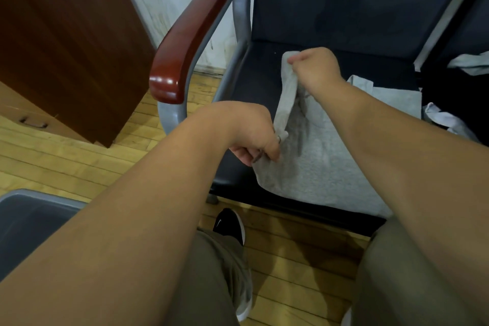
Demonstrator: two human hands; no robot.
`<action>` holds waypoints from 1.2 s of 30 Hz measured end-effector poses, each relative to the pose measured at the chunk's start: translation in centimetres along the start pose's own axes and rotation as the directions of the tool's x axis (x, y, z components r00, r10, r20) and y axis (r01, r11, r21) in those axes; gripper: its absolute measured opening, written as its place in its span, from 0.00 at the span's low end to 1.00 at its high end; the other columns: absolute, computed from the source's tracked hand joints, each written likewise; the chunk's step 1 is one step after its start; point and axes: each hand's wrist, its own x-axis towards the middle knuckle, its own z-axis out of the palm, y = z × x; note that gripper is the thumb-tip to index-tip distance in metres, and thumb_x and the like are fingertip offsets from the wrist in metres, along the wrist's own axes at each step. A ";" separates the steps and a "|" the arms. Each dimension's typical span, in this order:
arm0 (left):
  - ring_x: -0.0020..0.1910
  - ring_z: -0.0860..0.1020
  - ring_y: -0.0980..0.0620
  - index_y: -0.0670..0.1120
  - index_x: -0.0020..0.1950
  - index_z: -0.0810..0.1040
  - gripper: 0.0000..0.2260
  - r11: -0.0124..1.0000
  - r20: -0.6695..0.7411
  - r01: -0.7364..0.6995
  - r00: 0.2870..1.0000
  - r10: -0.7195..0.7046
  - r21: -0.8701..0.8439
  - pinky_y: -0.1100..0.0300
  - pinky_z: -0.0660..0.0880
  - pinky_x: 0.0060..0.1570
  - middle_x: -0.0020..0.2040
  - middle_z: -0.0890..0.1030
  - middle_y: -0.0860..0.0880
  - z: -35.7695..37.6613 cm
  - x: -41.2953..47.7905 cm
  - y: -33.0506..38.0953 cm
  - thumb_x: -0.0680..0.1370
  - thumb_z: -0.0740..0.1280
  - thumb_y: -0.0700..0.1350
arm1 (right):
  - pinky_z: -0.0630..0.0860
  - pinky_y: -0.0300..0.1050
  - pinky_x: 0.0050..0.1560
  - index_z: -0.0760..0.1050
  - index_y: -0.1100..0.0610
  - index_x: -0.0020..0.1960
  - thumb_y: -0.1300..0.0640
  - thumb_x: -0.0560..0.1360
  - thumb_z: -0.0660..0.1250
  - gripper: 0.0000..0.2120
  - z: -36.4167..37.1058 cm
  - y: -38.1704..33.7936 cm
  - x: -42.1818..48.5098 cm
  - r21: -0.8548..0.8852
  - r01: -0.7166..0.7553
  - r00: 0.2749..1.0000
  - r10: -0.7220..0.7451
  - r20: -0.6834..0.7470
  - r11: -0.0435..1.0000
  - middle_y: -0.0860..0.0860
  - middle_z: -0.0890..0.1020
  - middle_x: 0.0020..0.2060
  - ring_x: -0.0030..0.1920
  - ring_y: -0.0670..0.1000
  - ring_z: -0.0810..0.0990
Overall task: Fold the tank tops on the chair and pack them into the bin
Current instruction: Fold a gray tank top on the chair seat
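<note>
A grey tank top (325, 156) lies spread on the dark chair seat (254, 82). Its left side is lifted off the seat as a raised fold. My left hand (254, 137) pinches that lifted edge near the front of the seat. Farther back, my right hand (315, 66) grips the same edge at its top corner. The grey bin (31, 219) stands on the floor at the lower left, partly hidden by my left forearm.
The chair's red-brown armrest (190, 32) rises left of the seat. More pale clothes (468, 63) lie on the neighbouring seat at the right. A dark wooden cabinet (66, 34) stands at the left. My shoe (230, 225) rests on the wooden floor.
</note>
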 end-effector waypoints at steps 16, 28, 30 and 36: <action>0.42 0.86 0.52 0.43 0.58 0.82 0.11 0.951 0.066 -0.121 0.992 0.106 0.286 0.55 0.87 0.45 0.48 0.87 0.45 7.3 3.9 7.6 0.80 0.76 0.46 | 0.80 0.50 0.66 0.83 0.47 0.68 0.66 0.79 0.64 0.23 -7.7 6.3 0.9 -0.030 -0.048 0.999 0.048 0.004 0.998 0.48 0.82 0.65 0.61 0.52 0.82; 0.47 0.87 0.52 0.44 0.55 0.83 0.13 0.895 0.126 -0.165 0.984 0.123 0.415 0.55 0.85 0.49 0.50 0.87 0.48 8.4 4.6 9.8 0.82 0.73 0.54 | 0.84 0.60 0.58 0.82 0.63 0.65 0.63 0.79 0.62 0.18 -11.5 7.7 0.2 -0.235 -0.132 0.985 0.153 0.076 0.963 0.62 0.86 0.57 0.52 0.58 0.87; 0.47 0.86 0.51 0.44 0.56 0.82 0.12 0.877 0.100 -0.207 0.978 0.181 0.433 0.56 0.83 0.47 0.50 0.87 0.48 9.1 4.7 10.7 0.83 0.72 0.52 | 0.85 0.61 0.57 0.83 0.64 0.63 0.62 0.80 0.61 0.17 -13.1 8.6 0.4 -0.213 -0.145 0.986 0.158 0.048 0.966 0.62 0.86 0.55 0.54 0.60 0.87; 0.53 0.82 0.50 0.50 0.58 0.81 0.07 0.812 0.100 -0.380 0.921 0.376 0.444 0.56 0.80 0.54 0.54 0.84 0.51 12.6 5.6 13.5 0.83 0.72 0.51 | 0.82 0.51 0.47 0.81 0.61 0.60 0.60 0.81 0.65 0.10 -18.2 11.8 0.4 -0.219 -0.207 0.978 0.209 -0.016 0.954 0.56 0.83 0.49 0.45 0.56 0.82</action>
